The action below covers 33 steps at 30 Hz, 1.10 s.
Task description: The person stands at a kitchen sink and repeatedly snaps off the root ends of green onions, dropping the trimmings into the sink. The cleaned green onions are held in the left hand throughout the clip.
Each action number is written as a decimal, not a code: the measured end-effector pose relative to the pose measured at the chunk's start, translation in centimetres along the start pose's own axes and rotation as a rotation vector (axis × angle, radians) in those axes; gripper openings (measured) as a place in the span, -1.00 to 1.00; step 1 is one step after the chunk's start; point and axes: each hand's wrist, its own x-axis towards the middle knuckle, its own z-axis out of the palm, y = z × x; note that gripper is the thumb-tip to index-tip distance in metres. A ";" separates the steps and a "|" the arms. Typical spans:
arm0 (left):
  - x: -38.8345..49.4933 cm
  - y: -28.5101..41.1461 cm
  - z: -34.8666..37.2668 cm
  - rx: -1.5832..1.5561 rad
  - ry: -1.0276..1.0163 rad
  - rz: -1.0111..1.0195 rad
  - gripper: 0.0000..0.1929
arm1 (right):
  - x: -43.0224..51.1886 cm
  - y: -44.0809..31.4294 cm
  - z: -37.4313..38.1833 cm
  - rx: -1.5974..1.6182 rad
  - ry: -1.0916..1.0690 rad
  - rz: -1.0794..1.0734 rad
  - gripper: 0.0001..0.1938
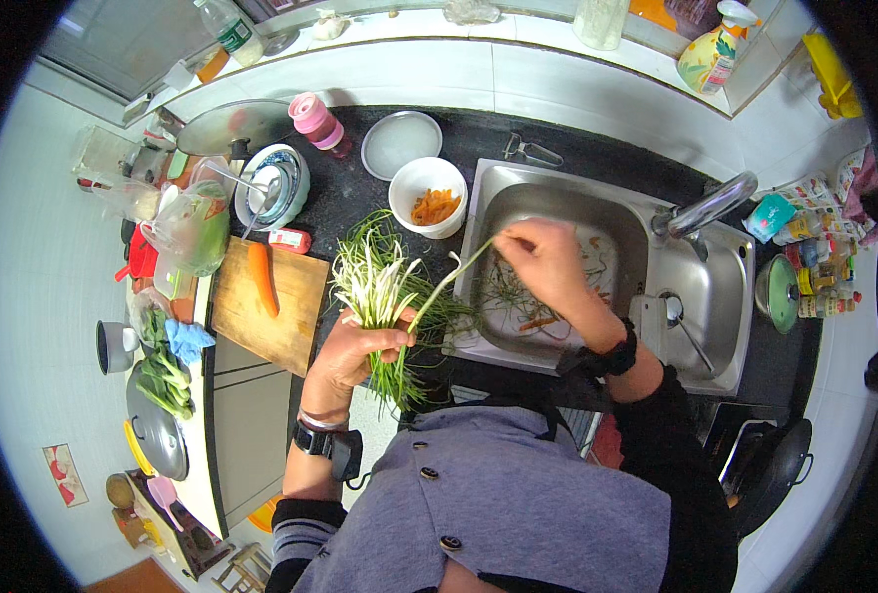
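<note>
My left hand (365, 345) grips a bunch of thin spring onions or Chinese chives (376, 293), white root ends up and green leaves hanging below the fist. One longer stalk (450, 276) leans out of that bunch toward the sink. At its upper end, the fingertips of my right hand (546, 256) are pinched together, slightly blurred, over the left part of the steel sink (635, 196). Behind the bunch, a pile of loose green stalks (439, 315) lies on the black counter and reaches the sink's rim. Green trimmings (509, 285) and orange peelings lie in the basin.
Left of the bunch, a carrot (262, 280) rests on a wooden cutting board (298, 296). Behind are a white bowl (417, 178) of orange pieces, a round plate (402, 144), a pink bottle (317, 122) and a peeler (534, 150). The faucet (713, 204) arches at the sink's right.
</note>
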 end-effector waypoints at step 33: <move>2.4 -2.1 1.6 -0.182 -0.098 0.059 -0.70 | -2.9 -4.9 3.1 0.155 -0.237 -0.243 -0.92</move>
